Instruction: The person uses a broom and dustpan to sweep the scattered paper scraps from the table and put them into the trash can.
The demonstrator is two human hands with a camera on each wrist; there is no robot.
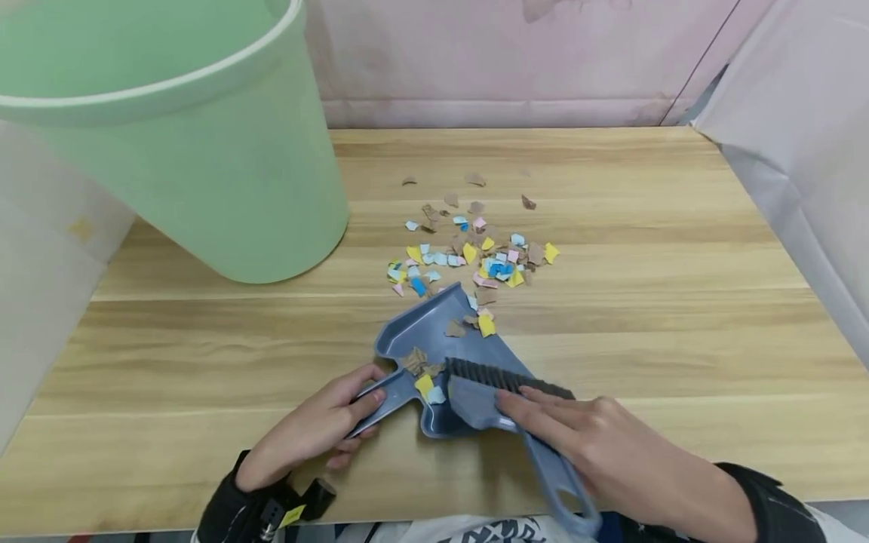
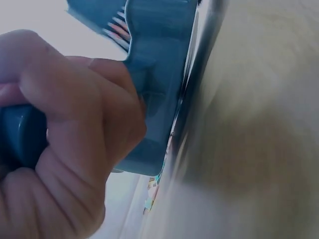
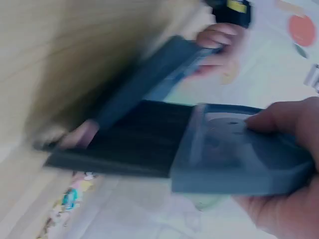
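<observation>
Left hand (image 1: 312, 434): my grip is curled round the handle of the blue dustpan (image 1: 434, 339), thumb on top, fingers wrapped underneath; the left wrist view confirms a closed hold on the handle. Right hand (image 1: 597, 445): fingers pinch the back of the small brush (image 1: 505, 388), index finger laid along its top, bristles down inside the dustpan near its rear wall.

Dustpan lies flat on the wooden surface (image 1: 645, 317), mouth pointing away from me. A few brown, yellow and pale blue scraps sit inside it, close to the handle end, and two more at its lip.

Beyond the dustpan's mouth: the main scatter of paper scraps (image 1: 475, 253), brown, blue, yellow and pink, with a few brown strays further out. Left of and beyond the dustpan stands the green bin (image 1: 224, 173), well apart from it.

Risks, as I judge them:
- Tilting the dustpan forward would let the gathered scraps slide out of the open mouth.
- A fast brush stroke could flick light scraps over the side walls.
- Any gap under the lip would let scraps slip beneath it.
</observation>
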